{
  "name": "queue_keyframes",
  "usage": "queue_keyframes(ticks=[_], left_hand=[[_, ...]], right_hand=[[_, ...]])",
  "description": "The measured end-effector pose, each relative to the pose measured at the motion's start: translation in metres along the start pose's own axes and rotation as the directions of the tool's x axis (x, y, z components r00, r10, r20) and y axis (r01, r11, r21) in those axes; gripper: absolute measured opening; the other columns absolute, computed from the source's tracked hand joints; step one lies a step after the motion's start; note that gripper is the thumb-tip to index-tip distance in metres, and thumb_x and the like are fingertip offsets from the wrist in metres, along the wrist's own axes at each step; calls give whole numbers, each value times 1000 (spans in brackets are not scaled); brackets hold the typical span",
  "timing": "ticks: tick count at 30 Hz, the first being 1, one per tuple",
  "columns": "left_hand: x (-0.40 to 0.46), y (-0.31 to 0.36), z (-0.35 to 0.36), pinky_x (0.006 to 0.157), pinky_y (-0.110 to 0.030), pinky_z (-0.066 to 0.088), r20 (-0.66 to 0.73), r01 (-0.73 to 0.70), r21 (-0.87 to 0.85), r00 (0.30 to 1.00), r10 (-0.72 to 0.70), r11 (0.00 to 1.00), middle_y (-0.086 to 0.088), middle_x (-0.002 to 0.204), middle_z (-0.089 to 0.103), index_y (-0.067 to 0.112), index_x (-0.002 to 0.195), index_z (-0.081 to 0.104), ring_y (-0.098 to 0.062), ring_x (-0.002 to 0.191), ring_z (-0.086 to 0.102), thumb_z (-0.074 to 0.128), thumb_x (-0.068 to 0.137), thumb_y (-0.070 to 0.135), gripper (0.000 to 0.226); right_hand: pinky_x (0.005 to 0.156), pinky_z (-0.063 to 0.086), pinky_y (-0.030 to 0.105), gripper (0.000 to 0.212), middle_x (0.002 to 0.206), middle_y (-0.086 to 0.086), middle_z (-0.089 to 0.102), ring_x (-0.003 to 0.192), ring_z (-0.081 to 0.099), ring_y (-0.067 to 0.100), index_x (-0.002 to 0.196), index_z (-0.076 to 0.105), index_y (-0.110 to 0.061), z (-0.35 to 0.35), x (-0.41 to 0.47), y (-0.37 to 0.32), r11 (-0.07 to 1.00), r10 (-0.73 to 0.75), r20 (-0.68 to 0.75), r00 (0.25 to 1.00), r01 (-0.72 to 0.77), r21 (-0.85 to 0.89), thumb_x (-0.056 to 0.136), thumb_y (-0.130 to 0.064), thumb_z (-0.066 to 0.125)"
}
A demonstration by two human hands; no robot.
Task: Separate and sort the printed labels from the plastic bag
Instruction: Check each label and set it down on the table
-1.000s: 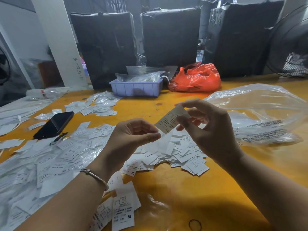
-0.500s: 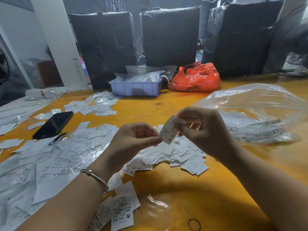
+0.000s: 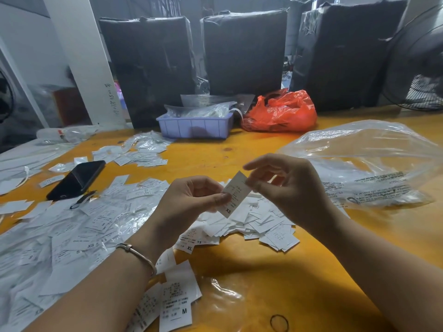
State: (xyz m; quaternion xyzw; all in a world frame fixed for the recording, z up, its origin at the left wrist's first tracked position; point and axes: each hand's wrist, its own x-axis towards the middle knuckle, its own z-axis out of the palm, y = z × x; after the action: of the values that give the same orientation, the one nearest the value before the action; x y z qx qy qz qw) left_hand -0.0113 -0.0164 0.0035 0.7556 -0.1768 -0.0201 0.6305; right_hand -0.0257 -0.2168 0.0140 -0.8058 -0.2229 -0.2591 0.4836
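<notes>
The small white paper label printed with "XS" (image 3: 233, 194) is up in the air between both hands, above the yellow wooden table (image 3: 275, 279). It looks very light and thin, and it will bend or crease easily. It is best held by its short ends with soft fingertips, not squeezed in the middle. A puff of air could blow it away, and a big black fan (image 3: 417, 65) stands at the far right.

The left hand (image 3: 189, 203) pinches the label's side near the bottom with thumb and finger; the other fingers are curled in. The right hand (image 3: 285, 188) pinches the top corner, with the first finger stretched out above. I cannot tell for sure if this is one label or two stuck together.

Right under the hands lies a heap of small white labels (image 3: 259, 224). More loose labels (image 3: 72, 228) are spread out to the left, with marks like S and XS. The big clear plastic bag (image 3: 364, 161) sits puffed up on the right, just beside the heap. A black phone (image 3: 76, 179) lies on the left, well apart.
</notes>
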Motion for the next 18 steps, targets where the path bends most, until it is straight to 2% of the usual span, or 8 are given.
queue_keyframes(ticks=[2, 6, 9, 14, 18], left_hand=[[0, 0, 0, 68, -25, 56, 4, 3, -31, 1000, -3, 1000, -9, 82, 76, 7, 80, 70, -16, 74, 69, 77, 65, 20, 22], [-1, 1, 1, 64, -19, 53, 18, -9, -77, 1000, 11, 997, -8, 79, 74, -2, 87, 68, -14, 71, 68, 77, 66, 14, 27], [-1, 1, 2, 65, -21, 55, 21, -22, -64, 1000, 24, 998, -6, 81, 75, 2, 88, 69, -15, 74, 69, 78, 64, 17, 30], [-1, 1, 0, 66, -21, 57, 19, -27, -55, 999, 28, 998, -7, 83, 76, 11, 92, 68, -17, 81, 73, 78, 64, 19, 31], [0, 1, 1, 69, -23, 58, 5, -35, -21, 999, 35, 999, -8, 83, 76, 10, 96, 68, -19, 81, 73, 77, 66, 18, 32]], right_hand=[[60, 54, 38, 17, 73, -6, 72, 67, 66, 12, 87, 74, -14, 3, -1, 1, 1000, 0, -16, 1000, 0, 20, 75, -3, 77], [60, 55, 32, 14, 70, 1, 72, 65, 68, 15, 83, 75, -10, 10, -3, 3, 995, 14, 24, 1000, -16, 101, 73, -1, 78], [60, 54, 30, 11, 72, 3, 73, 66, 68, 17, 83, 75, -11, 12, -3, 5, 988, 44, 77, 996, -55, 145, 75, -4, 77], [55, 44, 16, 7, 74, 2, 73, 65, 61, 9, 86, 76, -10, 13, -4, 6, 978, 86, 183, 979, -118, 171, 80, -13, 74], [55, 44, 20, 12, 75, 7, 72, 64, 59, 9, 91, 77, -13, 10, -4, 7, 973, 101, 291, 951, -156, 172, 81, -15, 73]])
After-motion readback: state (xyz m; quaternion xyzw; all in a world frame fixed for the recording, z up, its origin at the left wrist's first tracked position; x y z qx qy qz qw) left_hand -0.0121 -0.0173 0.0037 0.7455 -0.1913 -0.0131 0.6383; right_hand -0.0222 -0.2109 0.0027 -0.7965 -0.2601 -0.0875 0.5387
